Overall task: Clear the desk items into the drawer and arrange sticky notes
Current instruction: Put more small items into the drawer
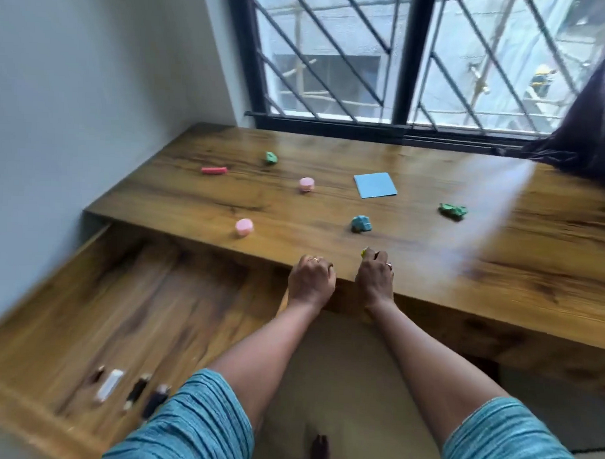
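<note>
The drawer (126,312) stands open, near left. On the bench (430,268), the flat blue note (375,185) needs an edge lift; paper wads (361,223) and pink caps (244,226) pinch lightly. Your left hand (312,279) is clenched, your right hand (375,278) grips something yellow-green.

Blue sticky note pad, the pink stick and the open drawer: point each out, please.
blue sticky note pad (375,185), head view, middle of its top sheet.
pink stick (213,170), head view, middle of its length.
open drawer (127,292), head view, bare wooden floor.
</note>
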